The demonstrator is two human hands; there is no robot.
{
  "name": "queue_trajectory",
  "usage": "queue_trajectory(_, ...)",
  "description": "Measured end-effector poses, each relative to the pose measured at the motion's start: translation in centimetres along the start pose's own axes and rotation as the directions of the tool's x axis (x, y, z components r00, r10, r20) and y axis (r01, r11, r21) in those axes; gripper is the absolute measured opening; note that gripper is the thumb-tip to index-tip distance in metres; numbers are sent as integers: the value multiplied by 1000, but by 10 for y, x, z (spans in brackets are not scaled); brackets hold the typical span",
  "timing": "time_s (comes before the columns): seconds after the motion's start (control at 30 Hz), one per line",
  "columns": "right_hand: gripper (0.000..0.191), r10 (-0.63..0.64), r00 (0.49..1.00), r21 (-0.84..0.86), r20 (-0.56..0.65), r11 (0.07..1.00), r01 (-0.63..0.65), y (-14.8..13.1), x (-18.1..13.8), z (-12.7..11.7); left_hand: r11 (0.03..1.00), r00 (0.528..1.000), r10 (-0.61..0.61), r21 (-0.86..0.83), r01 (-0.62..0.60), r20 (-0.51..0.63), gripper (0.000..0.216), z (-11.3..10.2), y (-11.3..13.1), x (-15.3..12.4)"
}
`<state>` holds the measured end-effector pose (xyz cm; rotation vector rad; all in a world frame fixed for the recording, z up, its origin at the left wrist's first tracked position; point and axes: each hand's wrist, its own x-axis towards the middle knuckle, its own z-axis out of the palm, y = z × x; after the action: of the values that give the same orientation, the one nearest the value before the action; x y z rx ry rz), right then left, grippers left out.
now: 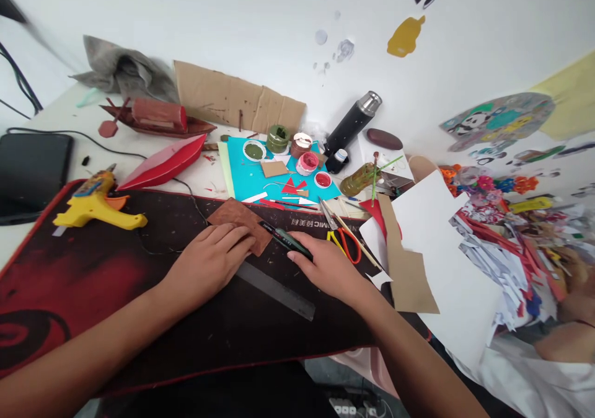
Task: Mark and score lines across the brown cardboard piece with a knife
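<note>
My left hand (214,257) lies flat over a brown-painted piece of cardboard (235,213), fingers close together, pressing it onto the dark mat. From under that hand runs a dark grey strip, like a ruler (279,292); whether the palm touches it I cannot tell. My right hand (325,266) is closed around a dark green utility knife (290,243). The knife's front end points at the cardboard's right edge and seems to touch it. Just right of the knife lie scissors (346,241) with orange and yellow handles.
A yellow glue gun (100,204), a red paper boat (165,164) and a brown model boat (162,120) stand at left. Paint pots (279,139) crowd a blue sheet (242,185). A black flask (351,123) leans behind. White card (432,238) and another person's arm (567,346) are at right.
</note>
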<state>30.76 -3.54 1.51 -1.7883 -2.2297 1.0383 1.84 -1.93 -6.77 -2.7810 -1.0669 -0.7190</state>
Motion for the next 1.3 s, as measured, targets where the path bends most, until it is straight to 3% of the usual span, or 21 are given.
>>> queue_trajectory(0.13,41,-20,999,52,-34,998,22,7,-2,7,997,999,-26,-79,28,20,29,-8,-2,-10)
queue_trajectory(0.43,38,-53,998,156,-22,986,56,11,-1,17,980,971,153,-156,-125,186,18,-22,-3,-8)
queue_trajectory(0.63,37,-60,993,221,-100,972,81,18,-2,23,940,930,340,-62,-335,138,32,-31,-5,-11)
queue_trajectory(0.73,37,-51,990,257,-134,963,84,23,-3,26,924,917,382,-26,-382,111,45,-37,-11,-17)
queue_trajectory(0.9,40,-6,983,290,-185,955,60,25,-3,26,957,957,291,-22,-291,-12,66,-30,-29,-13)
queue_trajectory(1.07,41,30,979,294,-202,955,32,23,-4,22,941,942,334,-66,-331,39,58,-6,-42,6)
queue_trajectory(1.3,38,28,985,274,-170,962,20,31,-4,27,969,957,245,-12,-246,156,48,4,-34,5)
